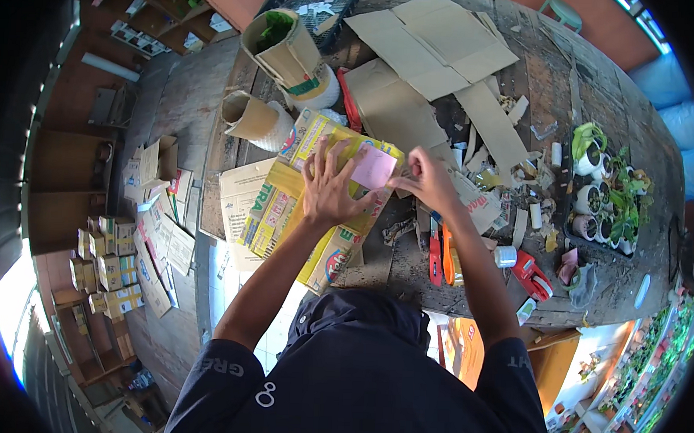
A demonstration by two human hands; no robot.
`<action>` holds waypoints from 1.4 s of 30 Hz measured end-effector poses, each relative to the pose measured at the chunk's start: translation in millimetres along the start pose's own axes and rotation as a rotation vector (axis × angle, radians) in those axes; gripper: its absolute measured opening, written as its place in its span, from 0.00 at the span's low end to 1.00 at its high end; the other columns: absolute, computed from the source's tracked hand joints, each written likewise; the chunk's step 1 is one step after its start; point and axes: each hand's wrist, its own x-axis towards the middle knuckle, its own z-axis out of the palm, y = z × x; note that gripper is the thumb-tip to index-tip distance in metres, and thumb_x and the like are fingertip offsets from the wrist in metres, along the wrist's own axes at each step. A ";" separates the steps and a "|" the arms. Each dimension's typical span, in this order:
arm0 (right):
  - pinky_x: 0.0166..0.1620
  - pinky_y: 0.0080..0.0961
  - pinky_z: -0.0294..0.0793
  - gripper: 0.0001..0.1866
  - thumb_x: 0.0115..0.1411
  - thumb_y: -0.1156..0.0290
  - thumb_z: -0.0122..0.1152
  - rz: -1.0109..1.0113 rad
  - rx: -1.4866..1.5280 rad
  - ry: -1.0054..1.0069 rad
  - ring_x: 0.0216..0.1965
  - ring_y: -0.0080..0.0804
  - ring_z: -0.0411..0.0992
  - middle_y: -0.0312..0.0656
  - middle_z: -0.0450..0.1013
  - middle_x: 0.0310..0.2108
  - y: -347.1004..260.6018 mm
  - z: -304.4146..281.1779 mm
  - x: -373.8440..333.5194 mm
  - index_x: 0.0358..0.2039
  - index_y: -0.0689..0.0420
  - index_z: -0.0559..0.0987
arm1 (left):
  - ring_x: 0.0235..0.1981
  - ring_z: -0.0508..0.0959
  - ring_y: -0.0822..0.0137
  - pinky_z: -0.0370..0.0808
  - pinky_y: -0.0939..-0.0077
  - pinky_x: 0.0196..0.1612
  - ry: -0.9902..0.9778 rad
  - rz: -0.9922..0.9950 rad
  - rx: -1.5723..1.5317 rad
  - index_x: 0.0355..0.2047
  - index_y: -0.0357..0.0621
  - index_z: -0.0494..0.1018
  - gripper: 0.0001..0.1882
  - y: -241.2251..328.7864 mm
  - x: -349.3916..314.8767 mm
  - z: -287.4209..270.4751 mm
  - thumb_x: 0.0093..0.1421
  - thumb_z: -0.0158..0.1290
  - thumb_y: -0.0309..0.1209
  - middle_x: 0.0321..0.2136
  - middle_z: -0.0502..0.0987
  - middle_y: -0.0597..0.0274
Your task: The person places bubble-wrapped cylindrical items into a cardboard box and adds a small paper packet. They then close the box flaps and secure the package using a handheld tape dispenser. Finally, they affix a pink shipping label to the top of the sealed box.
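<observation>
A cardboard box [266, 217] covered in yellow tape and coloured print lies at an angle at the table's near edge, in front of my body. My left hand [333, 186] rests flat on its top, fingers spread, with the fingertips beside a pink paper slip [375, 168]. The slip sits on the box near its far right corner. At the slip's right edge my right hand [428, 178] is closed in a pinch, its thumb close to the paper and the box corner. What lies between those fingers is too small to make out.
Cardboard sheets [432, 46] and scraps cover the far side. Two plant wraps, a tall one [290, 59] and a shorter one [247, 118], stand beyond the box. Right are orange-handled scissors [447, 256], a red tape dispenser [532, 277] and a seedling tray [603, 243]. Small boxes [118, 272] stand left.
</observation>
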 end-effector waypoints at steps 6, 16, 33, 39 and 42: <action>0.45 0.46 0.75 0.30 0.58 0.56 0.72 0.082 -0.250 0.108 0.43 0.55 0.77 0.53 0.77 0.40 48.9 -19.4 -35.9 0.52 0.56 0.69 | 0.74 0.48 0.43 0.46 0.38 0.70 0.017 0.040 0.025 0.68 0.61 0.66 0.46 6.6 6.4 -3.6 0.50 0.63 0.61 0.68 0.59 0.57; 0.43 0.34 0.78 0.10 0.57 0.67 0.67 0.655 -0.351 0.052 0.38 0.42 0.81 0.48 0.82 0.36 134.2 -201.6 -282.5 0.37 0.58 0.85 | 0.73 0.52 0.47 0.50 0.42 0.68 0.081 0.071 0.052 0.67 0.58 0.67 0.43 6.7 1.0 8.3 0.52 0.64 0.57 0.67 0.61 0.57; 0.45 0.24 0.72 0.06 0.59 0.71 0.69 0.548 0.180 0.076 0.39 0.24 0.73 0.32 0.76 0.35 166.2 -200.5 -304.8 0.35 0.58 0.84 | 0.72 0.52 0.46 0.50 0.42 0.66 0.072 0.065 0.085 0.67 0.58 0.67 0.44 -0.3 0.9 11.1 0.52 0.63 0.58 0.67 0.60 0.57; 0.48 0.22 0.73 0.06 0.59 0.72 0.70 0.494 0.309 -0.016 0.40 0.22 0.73 0.35 0.76 0.36 183.8 -189.8 -279.3 0.35 0.58 0.84 | 0.73 0.50 0.46 0.49 0.42 0.67 0.060 0.070 0.073 0.67 0.58 0.68 0.45 1.5 3.2 12.0 0.50 0.64 0.59 0.67 0.60 0.58; 0.46 0.23 0.75 0.06 0.57 0.73 0.69 0.565 0.320 -0.107 0.38 0.24 0.76 0.37 0.79 0.34 198.2 -184.3 -268.2 0.34 0.60 0.84 | 0.73 0.50 0.46 0.48 0.43 0.67 0.063 0.076 0.067 0.67 0.59 0.67 0.45 2.6 3.3 10.7 0.50 0.64 0.59 0.67 0.60 0.58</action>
